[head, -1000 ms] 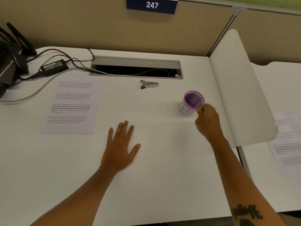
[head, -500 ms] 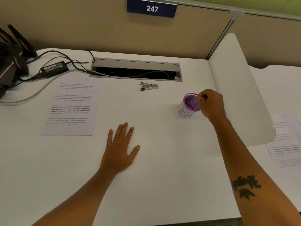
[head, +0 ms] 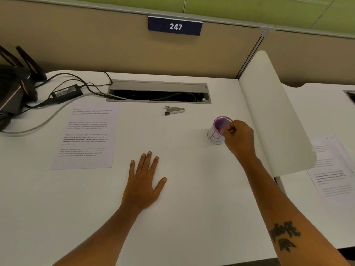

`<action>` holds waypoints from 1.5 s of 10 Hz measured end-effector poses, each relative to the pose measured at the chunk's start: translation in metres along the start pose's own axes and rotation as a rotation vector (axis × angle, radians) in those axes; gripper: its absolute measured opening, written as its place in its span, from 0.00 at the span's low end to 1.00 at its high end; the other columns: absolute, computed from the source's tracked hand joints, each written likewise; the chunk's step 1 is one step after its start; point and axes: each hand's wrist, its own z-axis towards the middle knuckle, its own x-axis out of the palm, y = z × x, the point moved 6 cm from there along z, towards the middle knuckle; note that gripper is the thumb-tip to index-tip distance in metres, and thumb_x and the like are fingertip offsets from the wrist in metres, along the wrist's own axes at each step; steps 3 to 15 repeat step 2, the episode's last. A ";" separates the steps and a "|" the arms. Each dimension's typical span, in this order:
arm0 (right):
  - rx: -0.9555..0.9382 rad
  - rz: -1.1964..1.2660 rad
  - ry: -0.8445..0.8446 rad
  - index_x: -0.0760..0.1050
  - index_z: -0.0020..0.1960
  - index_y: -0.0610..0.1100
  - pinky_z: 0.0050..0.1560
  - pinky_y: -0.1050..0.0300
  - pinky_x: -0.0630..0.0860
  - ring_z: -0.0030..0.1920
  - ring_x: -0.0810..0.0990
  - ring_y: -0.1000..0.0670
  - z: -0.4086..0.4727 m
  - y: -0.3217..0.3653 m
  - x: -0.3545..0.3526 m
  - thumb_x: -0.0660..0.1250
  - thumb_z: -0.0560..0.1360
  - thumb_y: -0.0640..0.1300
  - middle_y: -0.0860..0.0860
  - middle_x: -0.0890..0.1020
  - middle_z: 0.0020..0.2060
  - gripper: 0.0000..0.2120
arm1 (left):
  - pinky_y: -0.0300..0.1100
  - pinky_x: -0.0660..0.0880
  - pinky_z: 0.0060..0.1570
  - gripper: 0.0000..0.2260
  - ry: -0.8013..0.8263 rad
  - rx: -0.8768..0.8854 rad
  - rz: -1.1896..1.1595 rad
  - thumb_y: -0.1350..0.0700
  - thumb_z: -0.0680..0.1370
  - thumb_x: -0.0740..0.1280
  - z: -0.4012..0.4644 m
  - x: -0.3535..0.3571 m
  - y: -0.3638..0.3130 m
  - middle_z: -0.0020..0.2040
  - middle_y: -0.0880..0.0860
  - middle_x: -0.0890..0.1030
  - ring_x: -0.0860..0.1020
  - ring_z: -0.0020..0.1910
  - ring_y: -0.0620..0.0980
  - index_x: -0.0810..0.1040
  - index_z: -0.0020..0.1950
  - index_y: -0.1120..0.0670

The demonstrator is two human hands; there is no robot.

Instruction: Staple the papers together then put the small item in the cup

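While the left hand (head: 143,186) is laid flat with fingers spread on the worktop (head: 192,217), the right hand's (head: 240,139) fingers (head: 226,129) are pinched over the purple cup's (head: 218,131) rim, any small item between them being indiscernible, as are the cup's contents.

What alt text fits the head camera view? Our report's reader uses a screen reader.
A person's right hand, fingers pinched, is at the rim of a small purple cup on a white desk, while the left hand lies flat and open. A stapler lies behind, and printed papers lie to the left.
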 end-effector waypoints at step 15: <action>-0.147 0.101 0.052 0.79 0.49 0.42 0.47 0.54 0.78 0.45 0.79 0.48 -0.058 0.032 0.018 0.74 0.77 0.44 0.49 0.81 0.44 0.07 | 0.62 0.43 0.85 0.38 0.010 0.048 -0.036 0.31 0.83 0.53 -0.003 -0.001 0.002 0.88 0.51 0.42 0.40 0.87 0.51 0.47 0.88 0.49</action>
